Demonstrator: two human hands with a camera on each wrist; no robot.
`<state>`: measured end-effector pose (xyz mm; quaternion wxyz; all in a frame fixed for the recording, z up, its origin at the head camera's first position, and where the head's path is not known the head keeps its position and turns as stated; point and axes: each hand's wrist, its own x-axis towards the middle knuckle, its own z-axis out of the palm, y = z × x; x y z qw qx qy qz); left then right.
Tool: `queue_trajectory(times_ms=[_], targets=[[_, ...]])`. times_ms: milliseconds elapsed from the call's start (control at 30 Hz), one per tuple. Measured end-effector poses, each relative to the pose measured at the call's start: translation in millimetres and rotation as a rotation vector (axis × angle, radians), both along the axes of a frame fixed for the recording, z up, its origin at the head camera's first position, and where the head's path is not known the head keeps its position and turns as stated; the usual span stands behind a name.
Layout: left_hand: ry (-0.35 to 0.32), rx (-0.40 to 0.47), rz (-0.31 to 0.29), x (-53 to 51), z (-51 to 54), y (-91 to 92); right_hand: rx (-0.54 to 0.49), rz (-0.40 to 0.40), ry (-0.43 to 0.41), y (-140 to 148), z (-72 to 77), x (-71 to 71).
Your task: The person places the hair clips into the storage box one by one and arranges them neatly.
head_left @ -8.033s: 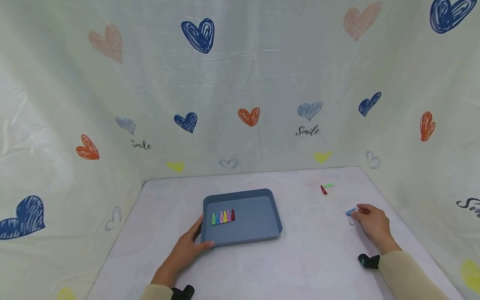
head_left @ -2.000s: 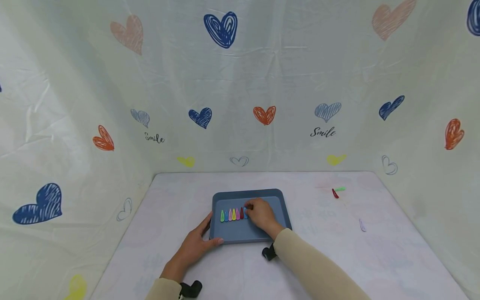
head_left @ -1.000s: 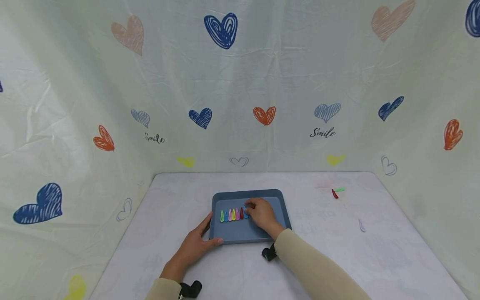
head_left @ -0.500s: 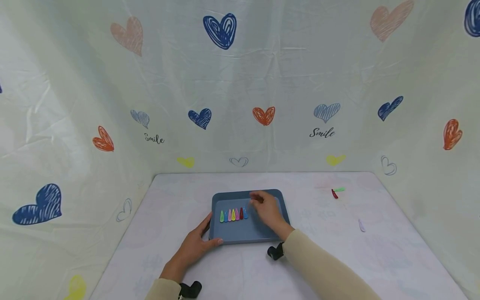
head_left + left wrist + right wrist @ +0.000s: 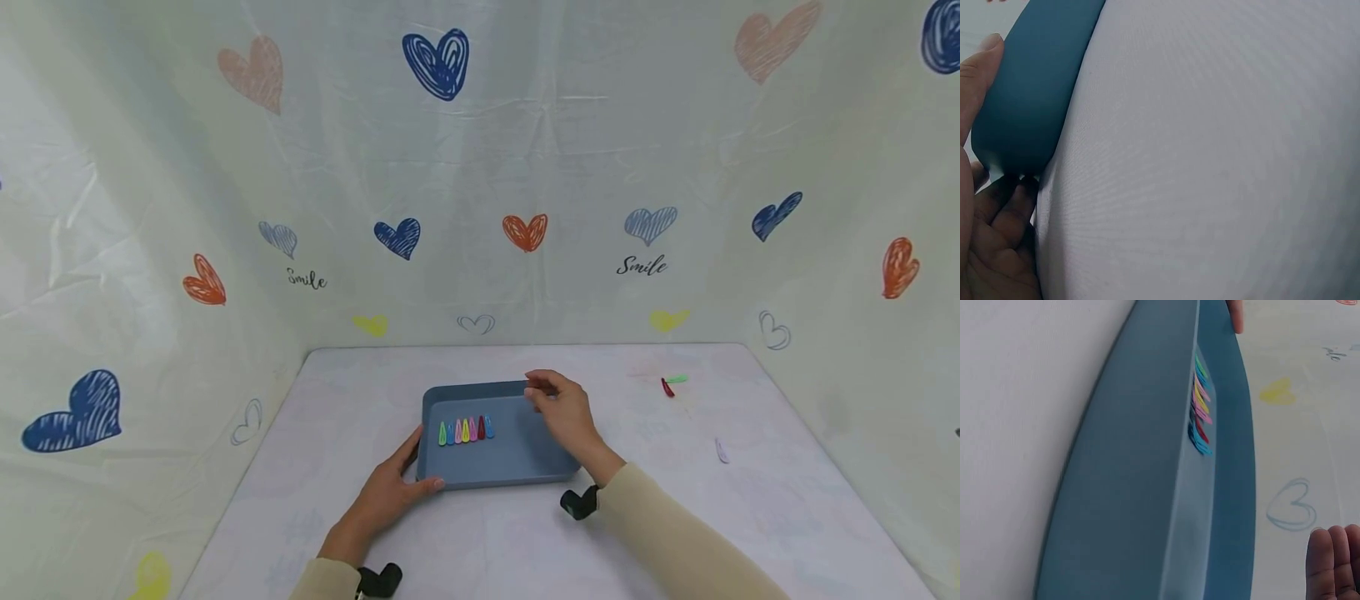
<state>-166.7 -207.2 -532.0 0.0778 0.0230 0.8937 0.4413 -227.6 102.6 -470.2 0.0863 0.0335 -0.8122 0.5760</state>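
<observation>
At the left, the left hand point(image 5: 386, 498) grips the tray point(image 5: 510, 468) at its near left corner, thumb on the near rim, fingers along the left wall; the tray looks stiff, smooth and fairly light, best steadied by that raised rim. In its left half lies a row of seven clips point(image 5: 465, 431), probably light and springy, easiest pinched by their long edges. The right hand point(image 5: 567, 419) hangs over the tray's right part, fingers lightly bent, close together, pinching nothing that shows. Farther right on the tabletop point(image 5: 630, 533), a red clip point(image 5: 667, 388) and a green clip point(image 5: 678, 378) lie touching or nearly so; nearer, a pale purple clip point(image 5: 722, 451) seems thin and slick, hard to lift flat.
</observation>
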Motion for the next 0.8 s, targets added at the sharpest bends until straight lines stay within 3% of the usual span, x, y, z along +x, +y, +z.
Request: queue_trajectory(times_ms=[200, 467, 800], targets=[[-0.008, 0.010, -0.003, -0.4, 0.6, 0.1, -0.009, -0.017, 0.027, 27, 5.1, 3.5], [-0.011, -0.008, 0.001, -0.4, 1.0, 0.6, 0.037, -0.106, 0.023, 74, 4.9, 9.1], [-0.006, 0.000, -0.003, 2.0, 4.8, 0.3, 0.072, -0.220, -0.008, 137, 3.1, 26.3]])
